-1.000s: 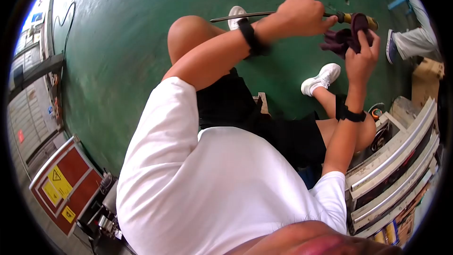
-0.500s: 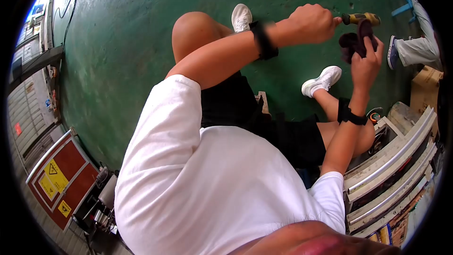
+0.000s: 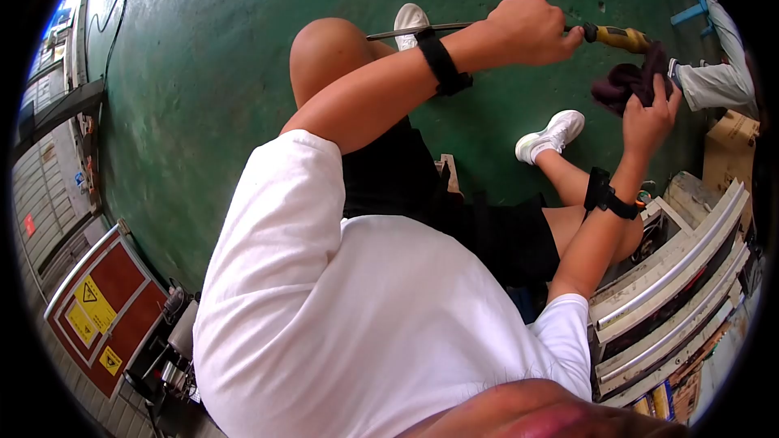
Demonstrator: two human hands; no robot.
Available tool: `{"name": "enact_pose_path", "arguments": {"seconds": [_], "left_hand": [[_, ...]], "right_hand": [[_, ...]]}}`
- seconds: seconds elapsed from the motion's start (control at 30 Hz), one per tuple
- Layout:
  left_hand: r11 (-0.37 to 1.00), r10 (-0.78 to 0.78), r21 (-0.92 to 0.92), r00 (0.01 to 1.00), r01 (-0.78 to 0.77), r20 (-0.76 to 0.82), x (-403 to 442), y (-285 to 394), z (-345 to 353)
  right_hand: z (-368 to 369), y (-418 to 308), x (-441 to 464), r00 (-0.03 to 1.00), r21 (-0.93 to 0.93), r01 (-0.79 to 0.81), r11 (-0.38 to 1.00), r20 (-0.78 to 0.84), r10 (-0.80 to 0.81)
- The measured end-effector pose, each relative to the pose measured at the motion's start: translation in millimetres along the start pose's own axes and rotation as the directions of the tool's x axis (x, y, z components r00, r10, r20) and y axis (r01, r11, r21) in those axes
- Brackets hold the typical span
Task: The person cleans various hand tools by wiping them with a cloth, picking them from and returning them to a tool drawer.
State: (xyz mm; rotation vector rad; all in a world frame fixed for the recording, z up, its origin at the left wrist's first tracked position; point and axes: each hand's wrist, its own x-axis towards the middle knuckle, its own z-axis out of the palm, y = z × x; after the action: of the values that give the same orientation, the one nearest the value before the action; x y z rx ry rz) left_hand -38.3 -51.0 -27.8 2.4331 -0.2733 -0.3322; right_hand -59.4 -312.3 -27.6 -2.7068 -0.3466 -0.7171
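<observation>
My left hand [image 3: 531,31] is closed in a fist, palm down, around the shaft of a long screwdriver [image 3: 618,36]. Its yellow and black handle sticks out past my thumb, and the thin metal shaft reaches back under my forearm towards my left knee. In my right hand [image 3: 649,118] is a bunched dark maroon cloth [image 3: 623,88], pinched between the fingers just below the handle. The cloth's upper end overlaps or touches the handle's end; I cannot tell which.
Green floor [image 3: 227,113] spreads ahead. White slatted racks [image 3: 669,268] and a cardboard box [image 3: 730,154] stand at my right. Another person's trouser leg [image 3: 718,85] and a blue stool [image 3: 690,12] are at the far right. A red panel with warning signs [image 3: 109,308] stands at left.
The screwdriver has tilted, its handle end now lower, and more of its shaft shows left of my forearm. My right hand has shifted right and slightly down with the cloth.
</observation>
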Motion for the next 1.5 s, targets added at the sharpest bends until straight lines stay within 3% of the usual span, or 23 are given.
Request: {"name": "enact_pose_path", "arguments": {"seconds": [0.2, 0.5, 0.6, 0.93, 1.03, 1.17, 1.43, 1.5], "left_hand": [[0.997, 0.042, 0.056, 0.999, -0.044, 0.032, -2.0, -3.2, -4.6], [1.0, -0.022, -0.01, 0.999, 0.022, 0.034, 2.0, -9.1, -7.2], [0.999, -0.016, 0.034, 1.0, 0.016, 0.003, 4.2, -10.6, -1.1], [0.999, -0.004, -0.039, 1.0, 0.005, 0.014, 6.4, -7.8, 8.2], [0.999, -0.02, -0.041, 1.0, 0.021, 0.024, 4.7, -4.1, 4.1], [1.0, -0.013, -0.027, 1.0, 0.013, 0.024, 6.9, -11.7, 8.4], [1.0, -0.013, -0.013, 0.998, 0.013, 0.057, 3.5, -5.6, -2.5], [1.0, -0.015, -0.021, 0.997, 0.016, 0.074, 6.3, -5.6, -5.1]], "right_hand": [[12.4, -1.9, -3.7, 0.999, 0.047, 0.015, 0.999, 0.052, -0.018], [14.9, -11.2, -0.5, 0.981, 0.02, -0.068, 0.997, 0.185, 0.063], [16.8, -17.9, -1.6, 0.977, 0.022, -0.003, 1.0, 0.214, -0.002], [18.9, -10.3, -3.1, 0.991, 0.095, 0.001, 0.996, 0.134, -0.014], [17.8, -17.4, -2.5, 0.992, -0.024, -0.044, 0.999, 0.116, 0.047], [23.6, -42.2, -8.0, 0.973, 0.041, 0.09, 0.995, 0.21, -0.096], [5.8, 2.2, 1.5, 0.981, -0.25, -0.117, 0.961, 0.124, 0.151], [15.1, 2.5, -5.4, 0.996, -0.132, -0.053, 0.99, 0.066, 0.062]]}}
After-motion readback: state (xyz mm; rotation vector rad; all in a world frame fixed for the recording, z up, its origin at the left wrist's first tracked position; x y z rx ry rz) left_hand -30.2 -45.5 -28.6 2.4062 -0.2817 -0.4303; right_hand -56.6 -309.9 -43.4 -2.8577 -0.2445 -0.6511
